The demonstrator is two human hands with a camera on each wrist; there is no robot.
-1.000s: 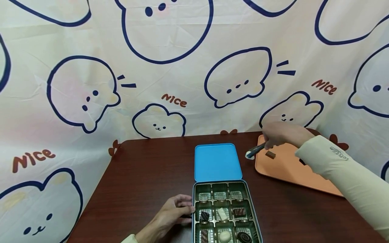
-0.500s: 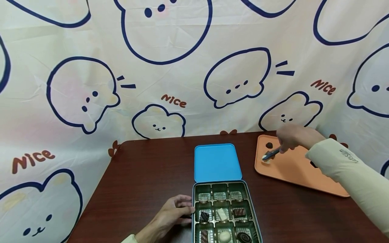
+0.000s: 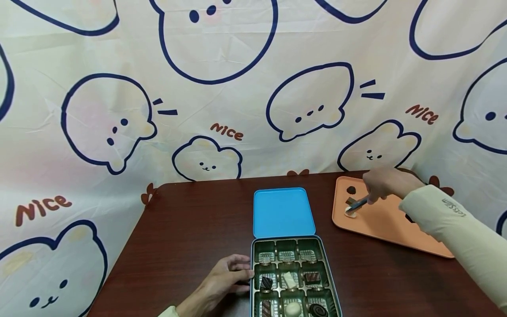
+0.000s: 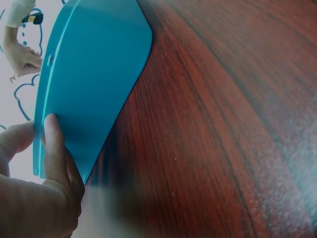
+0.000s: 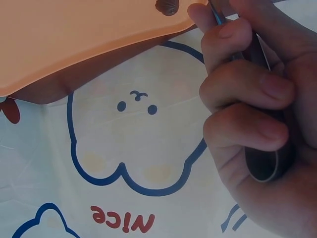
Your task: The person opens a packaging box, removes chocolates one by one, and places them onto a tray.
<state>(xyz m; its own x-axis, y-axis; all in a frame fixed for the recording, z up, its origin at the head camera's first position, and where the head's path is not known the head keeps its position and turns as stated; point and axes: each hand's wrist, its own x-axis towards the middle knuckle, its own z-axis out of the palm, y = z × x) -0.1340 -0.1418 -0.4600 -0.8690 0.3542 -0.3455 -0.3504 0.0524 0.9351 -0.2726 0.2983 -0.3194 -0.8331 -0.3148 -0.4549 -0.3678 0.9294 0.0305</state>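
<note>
My right hand [image 3: 383, 182] grips a pair of dark-handled tongs [image 3: 361, 203] above the left part of an orange tray [image 3: 380, 231]. At the tongs' tips is a white chocolate [image 3: 350, 213], partly covered by them. Beside it are a brown chocolate [image 3: 350, 201] and a dark, shell-like chocolate [image 3: 351, 190]. Curled fingers wrap the tongs in the right wrist view. My left hand [image 3: 222, 279] touches the left side of an open blue tin [image 3: 336, 290], thumb at its rim, fingers along its wall. Chocolates lie in the middle and nearest rows of its green-gold divided insert.
The tin's blue lid [image 3: 283, 212] lies folded back behind it. A black piece [image 3: 409, 218] on the tray is partly hidden by the right sleeve. A printed curtain [image 3: 253, 105] hangs behind the dark wooden table [image 3: 190, 229].
The tongs with the white chocolate have moved right, from beyond the tray's left edge to over the tray, and lower. The left hand and tin have stayed put.
</note>
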